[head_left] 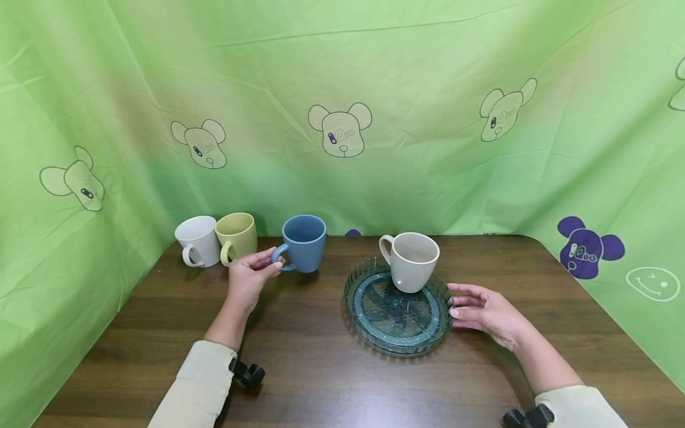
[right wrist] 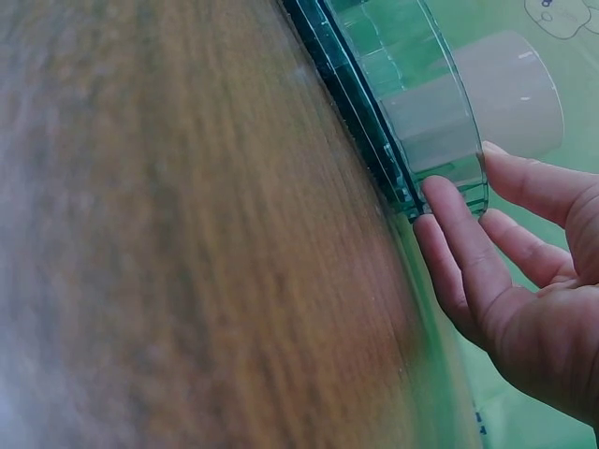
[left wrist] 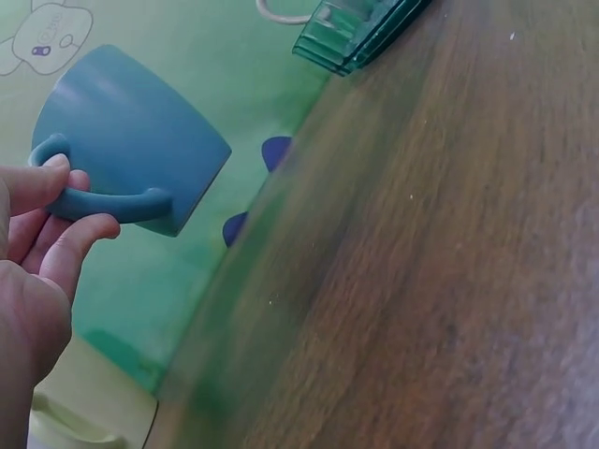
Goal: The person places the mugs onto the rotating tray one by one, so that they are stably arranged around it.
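Note:
My left hand (head_left: 250, 274) pinches the handle of a blue mug (head_left: 307, 244) between thumb and fingers. The left wrist view shows a gap under the base of this upright mug, so it is off the table. A round, clear teal-green tray (head_left: 398, 324) with a ridged wall lies to its right. On the tray's far part stands an off-white mug (head_left: 413, 261), its handle toward the left. With fingers fairly straight, my right hand (head_left: 489, 315) touches the tray's right side at the wall; the right wrist view has the fingertips (right wrist: 440, 192) against it.
A white mug (head_left: 200, 241) and a yellow mug (head_left: 241, 235) stand side by side at the back left of the brown wooden table (head_left: 299, 356). A green curtain (head_left: 417, 178) with bear-head prints hangs behind the table and along its sides.

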Motion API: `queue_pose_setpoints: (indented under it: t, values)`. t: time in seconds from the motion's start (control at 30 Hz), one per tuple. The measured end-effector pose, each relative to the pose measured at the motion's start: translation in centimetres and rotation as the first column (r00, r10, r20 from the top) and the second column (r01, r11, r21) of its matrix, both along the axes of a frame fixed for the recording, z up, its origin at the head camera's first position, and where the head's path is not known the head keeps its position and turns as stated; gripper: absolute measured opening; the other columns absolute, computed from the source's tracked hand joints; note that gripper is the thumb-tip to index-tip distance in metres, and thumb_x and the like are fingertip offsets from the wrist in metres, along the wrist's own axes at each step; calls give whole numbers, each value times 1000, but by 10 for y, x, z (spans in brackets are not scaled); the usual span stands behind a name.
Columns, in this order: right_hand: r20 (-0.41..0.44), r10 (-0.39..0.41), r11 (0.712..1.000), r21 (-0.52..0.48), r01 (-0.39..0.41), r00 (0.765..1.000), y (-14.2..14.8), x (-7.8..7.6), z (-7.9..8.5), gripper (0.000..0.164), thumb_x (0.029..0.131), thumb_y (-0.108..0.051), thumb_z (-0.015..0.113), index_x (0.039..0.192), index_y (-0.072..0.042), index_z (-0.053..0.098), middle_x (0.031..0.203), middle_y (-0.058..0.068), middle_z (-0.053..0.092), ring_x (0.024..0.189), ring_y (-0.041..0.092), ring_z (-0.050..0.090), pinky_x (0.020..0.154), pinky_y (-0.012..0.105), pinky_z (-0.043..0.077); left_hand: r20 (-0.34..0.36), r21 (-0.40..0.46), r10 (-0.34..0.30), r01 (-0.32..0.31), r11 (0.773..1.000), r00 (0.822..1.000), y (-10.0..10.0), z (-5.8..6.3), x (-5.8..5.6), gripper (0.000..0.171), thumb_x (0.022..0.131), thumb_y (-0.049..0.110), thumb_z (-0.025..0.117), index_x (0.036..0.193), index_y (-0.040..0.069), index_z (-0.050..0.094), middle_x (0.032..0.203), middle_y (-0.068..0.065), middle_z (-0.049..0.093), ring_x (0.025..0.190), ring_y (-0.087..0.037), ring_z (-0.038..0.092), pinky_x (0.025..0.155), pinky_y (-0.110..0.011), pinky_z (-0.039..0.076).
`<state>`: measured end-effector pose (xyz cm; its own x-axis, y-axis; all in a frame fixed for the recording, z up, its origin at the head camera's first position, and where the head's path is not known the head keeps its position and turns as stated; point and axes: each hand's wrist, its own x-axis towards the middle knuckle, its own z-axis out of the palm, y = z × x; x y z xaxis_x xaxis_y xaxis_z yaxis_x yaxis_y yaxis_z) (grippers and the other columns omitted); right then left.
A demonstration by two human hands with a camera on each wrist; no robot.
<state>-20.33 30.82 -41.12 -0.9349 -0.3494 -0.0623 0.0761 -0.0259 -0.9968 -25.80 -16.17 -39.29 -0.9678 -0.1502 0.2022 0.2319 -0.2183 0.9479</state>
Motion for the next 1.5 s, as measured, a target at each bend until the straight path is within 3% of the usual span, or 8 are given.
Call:
queue_pose_setpoints:
  t: [1.5]
  values:
    - [13,-29,999,14,29,999,-2,1,0,46,88,10,64,121,-21,62,109,11,59,93,18,65,83,36,58,-63,-5,-88,88,996,994,25,13,8,36,79,-22,66,115,-20,60,84,-11,73,76,-14,72,72,-33,60]
